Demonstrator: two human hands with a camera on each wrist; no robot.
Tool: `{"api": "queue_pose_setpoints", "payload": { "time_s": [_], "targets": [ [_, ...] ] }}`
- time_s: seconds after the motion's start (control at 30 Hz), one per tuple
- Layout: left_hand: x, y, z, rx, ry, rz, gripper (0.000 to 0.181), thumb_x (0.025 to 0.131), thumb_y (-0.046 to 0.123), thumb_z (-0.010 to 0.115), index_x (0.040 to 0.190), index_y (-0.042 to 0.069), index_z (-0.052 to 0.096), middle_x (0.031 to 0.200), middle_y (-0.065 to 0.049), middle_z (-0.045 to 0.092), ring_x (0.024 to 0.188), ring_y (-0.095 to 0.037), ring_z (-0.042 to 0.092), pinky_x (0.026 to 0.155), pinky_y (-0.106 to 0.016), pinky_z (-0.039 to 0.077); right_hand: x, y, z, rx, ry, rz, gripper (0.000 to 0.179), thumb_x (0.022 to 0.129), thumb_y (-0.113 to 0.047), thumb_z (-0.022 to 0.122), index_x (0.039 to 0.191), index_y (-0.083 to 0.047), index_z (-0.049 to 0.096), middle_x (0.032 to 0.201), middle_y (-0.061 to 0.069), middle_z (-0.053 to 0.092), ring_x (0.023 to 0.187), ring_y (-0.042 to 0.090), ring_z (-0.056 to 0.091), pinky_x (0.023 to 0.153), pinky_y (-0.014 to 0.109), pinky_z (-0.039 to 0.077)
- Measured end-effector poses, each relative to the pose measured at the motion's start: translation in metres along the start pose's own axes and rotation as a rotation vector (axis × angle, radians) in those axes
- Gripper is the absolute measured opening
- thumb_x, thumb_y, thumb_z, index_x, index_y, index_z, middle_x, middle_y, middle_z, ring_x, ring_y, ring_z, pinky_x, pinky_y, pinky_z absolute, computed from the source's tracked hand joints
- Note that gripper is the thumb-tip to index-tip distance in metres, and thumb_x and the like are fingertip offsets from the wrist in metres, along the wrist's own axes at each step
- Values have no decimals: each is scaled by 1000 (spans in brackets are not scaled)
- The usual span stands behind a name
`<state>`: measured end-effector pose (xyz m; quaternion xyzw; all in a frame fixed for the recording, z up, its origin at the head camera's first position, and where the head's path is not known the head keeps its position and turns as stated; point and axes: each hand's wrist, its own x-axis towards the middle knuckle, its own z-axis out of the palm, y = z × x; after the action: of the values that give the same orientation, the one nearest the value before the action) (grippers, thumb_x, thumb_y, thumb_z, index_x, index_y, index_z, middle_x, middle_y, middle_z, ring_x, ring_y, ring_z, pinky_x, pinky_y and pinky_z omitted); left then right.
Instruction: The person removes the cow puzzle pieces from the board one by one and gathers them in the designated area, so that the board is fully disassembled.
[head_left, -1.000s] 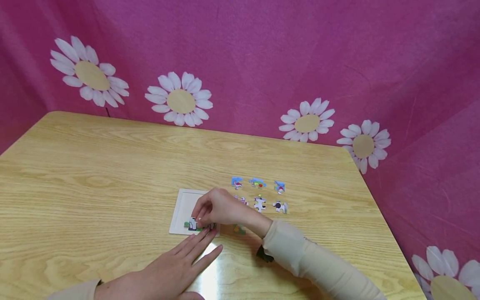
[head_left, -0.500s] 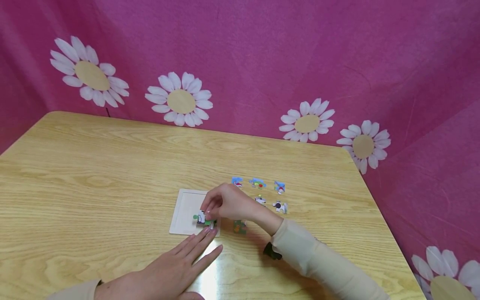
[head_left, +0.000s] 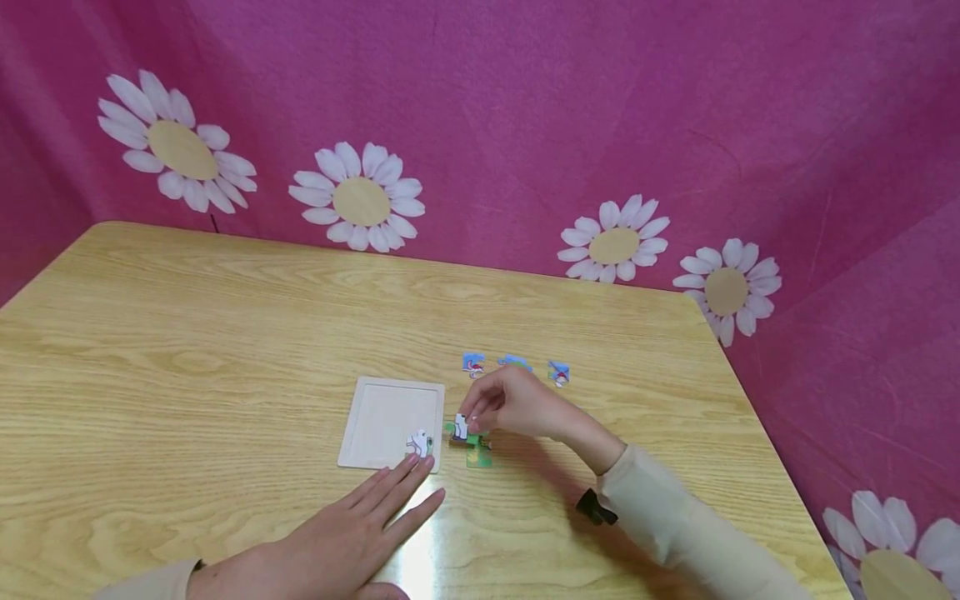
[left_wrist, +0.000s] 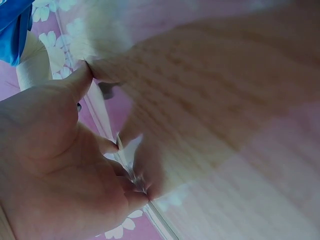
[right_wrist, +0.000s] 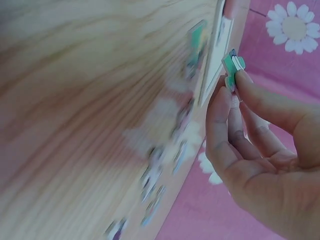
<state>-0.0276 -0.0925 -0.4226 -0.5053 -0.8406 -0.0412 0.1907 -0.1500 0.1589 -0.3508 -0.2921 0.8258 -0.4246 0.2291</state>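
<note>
My left hand (head_left: 337,533) lies flat with fingers straight, its fingertips on a white-and-green jigsaw piece (head_left: 418,442) in the near right corner of the pale puzzle tray (head_left: 378,421). In the left wrist view, the same hand (left_wrist: 65,160) touches the tabletop with its fingertips. Just right of the tray, my right hand (head_left: 517,406) pinches another jigsaw piece (head_left: 461,428), white and green, between thumb and fingers. The right wrist view shows that piece (right_wrist: 233,65) held up off the table. Below it lies a green jigsaw piece (head_left: 478,456), partly covered.
Behind the right hand, a row of blue-topped jigsaw pieces (head_left: 558,372) lies on the wooden table (head_left: 225,358). Several loose pieces (right_wrist: 152,170) spread across the tabletop in the right wrist view. A pink flowered cloth (head_left: 480,125) hangs at the table's far edge.
My right hand has lifted the white-and-green jigsaw piece out of the tray and carried it right, past the tray's edge. The left hand has stayed in place.
</note>
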Motion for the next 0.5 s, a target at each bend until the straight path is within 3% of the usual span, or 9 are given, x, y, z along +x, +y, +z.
{"api": "queue_pose_setpoints", "payload": {
  "time_s": [0.23, 0.5],
  "targets": [
    [0, 0, -2, -22, -17, -8, 85, 94, 68, 35, 146, 1, 40, 150, -28, 31, 148, -33, 13, 117, -32, -9, -24, 14, -13, 12, 17, 63, 11, 81, 14, 69, 87, 5, 71, 77, 6, 70, 71, 15, 67, 65, 28, 57],
    [1, 1, -3, -29, -16, -12, 86, 93, 69, 37, 146, 1, 41, 148, -28, 34, 147, -34, 17, 117, -32, -9, -48, 26, -22, -3, 25, 105, 9, 82, 13, 70, 87, 6, 71, 77, 9, 70, 71, 16, 67, 65, 26, 56]
  ]
}}
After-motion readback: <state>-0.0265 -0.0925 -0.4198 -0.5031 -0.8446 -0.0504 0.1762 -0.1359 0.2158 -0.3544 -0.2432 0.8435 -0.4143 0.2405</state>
